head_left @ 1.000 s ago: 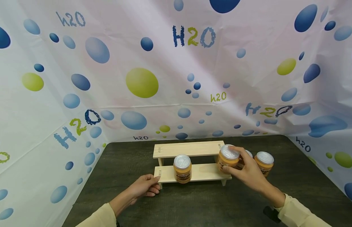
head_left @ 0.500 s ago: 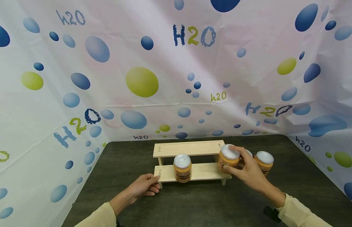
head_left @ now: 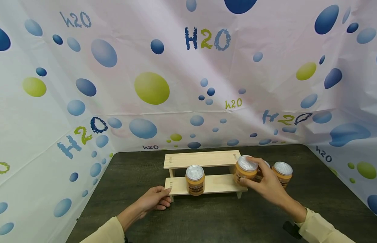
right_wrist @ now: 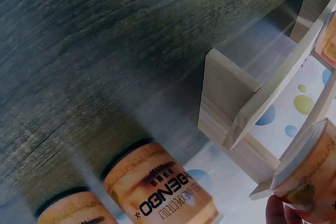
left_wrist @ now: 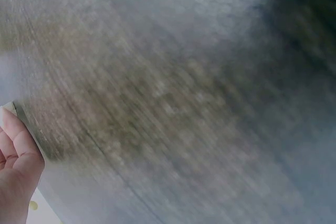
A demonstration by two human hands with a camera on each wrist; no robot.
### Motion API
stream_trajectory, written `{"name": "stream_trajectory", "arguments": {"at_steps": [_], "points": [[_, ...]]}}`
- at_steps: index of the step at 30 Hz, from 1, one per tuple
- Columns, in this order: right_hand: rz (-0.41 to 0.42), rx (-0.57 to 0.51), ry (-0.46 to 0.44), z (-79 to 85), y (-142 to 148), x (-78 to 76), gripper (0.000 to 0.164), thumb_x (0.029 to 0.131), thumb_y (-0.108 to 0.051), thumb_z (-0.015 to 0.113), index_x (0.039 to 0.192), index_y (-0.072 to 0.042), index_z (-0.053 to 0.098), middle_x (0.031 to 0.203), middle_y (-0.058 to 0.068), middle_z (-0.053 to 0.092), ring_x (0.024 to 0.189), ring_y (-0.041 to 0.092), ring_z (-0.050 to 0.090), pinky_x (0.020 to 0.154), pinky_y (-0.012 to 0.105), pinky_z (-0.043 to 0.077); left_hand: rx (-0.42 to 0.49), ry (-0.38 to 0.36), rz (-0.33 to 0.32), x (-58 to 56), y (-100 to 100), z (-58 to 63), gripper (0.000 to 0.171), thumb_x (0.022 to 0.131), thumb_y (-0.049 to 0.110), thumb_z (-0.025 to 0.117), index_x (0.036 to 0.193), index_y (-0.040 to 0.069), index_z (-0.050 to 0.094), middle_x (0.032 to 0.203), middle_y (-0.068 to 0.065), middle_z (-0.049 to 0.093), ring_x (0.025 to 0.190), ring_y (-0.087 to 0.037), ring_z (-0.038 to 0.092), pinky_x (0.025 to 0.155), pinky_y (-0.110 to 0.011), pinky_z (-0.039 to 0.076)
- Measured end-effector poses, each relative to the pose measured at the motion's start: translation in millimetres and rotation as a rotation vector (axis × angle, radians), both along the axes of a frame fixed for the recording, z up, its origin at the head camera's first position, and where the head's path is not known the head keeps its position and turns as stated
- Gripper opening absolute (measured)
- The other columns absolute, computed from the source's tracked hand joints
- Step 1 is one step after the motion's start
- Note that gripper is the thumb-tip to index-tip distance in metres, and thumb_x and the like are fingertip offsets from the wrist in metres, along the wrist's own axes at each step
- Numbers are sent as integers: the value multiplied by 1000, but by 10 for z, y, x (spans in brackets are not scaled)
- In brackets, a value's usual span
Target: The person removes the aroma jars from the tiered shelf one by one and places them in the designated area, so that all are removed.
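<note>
A two-step wooden shelf [head_left: 222, 184] stands on the dark table. My left hand [head_left: 156, 198] pinches its lower step at the left front corner, thumb on top; in the left wrist view this hand [left_wrist: 21, 156] shows at the left edge. With thumb and fingers around its sides, my right hand [head_left: 266, 182] grips an orange jar [head_left: 244, 172] with a silver lid at the shelf's right end. A matching jar [head_left: 195, 185] sits upright on the lower step, left of the middle. Only the fingertips [right_wrist: 275, 211] of my right hand appear in the right wrist view, against the held jar [right_wrist: 310, 182].
Two more orange jars stand right of the shelf: one jar [head_left: 283, 173] in plain sight, another jar [head_left: 266, 164] mostly hidden behind my right hand. The upper step [head_left: 203, 159] lies behind the lower one. A white printed sheet [head_left: 188, 128] rises along the table's back edge.
My right hand and the jar in it have shifted very slightly to the right. The left hand keeps its hold on the shelf corner.
</note>
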State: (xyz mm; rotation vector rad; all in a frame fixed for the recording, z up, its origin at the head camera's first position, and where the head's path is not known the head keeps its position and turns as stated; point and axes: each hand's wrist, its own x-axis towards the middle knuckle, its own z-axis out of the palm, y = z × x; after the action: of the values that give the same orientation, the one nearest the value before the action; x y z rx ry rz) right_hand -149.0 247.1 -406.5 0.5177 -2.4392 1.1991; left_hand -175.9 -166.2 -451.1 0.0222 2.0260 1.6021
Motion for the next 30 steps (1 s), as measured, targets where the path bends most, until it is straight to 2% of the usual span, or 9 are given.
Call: {"name": "stream_trajectory", "arguments": {"at_steps": [22,30], "points": [[17,-18,23,-57,50,22,69,84,-4,81,143,-8,46,130,20,54,104,-11,54,78,27,58,-7,-4,3,8,7,22,33,105,38,53,102,6,56,89,-1,65,75,-9,65,70,-26,57],[32,-35,22,-65,71,40,71,82,-1,81,143,-7,45,130,22,52,102,-10,55,72,28,59,2,-5,-4,1,1,20,34,104,39,54,102,6,56,89,-1,66,75,-9,65,71,-26,57]]}}
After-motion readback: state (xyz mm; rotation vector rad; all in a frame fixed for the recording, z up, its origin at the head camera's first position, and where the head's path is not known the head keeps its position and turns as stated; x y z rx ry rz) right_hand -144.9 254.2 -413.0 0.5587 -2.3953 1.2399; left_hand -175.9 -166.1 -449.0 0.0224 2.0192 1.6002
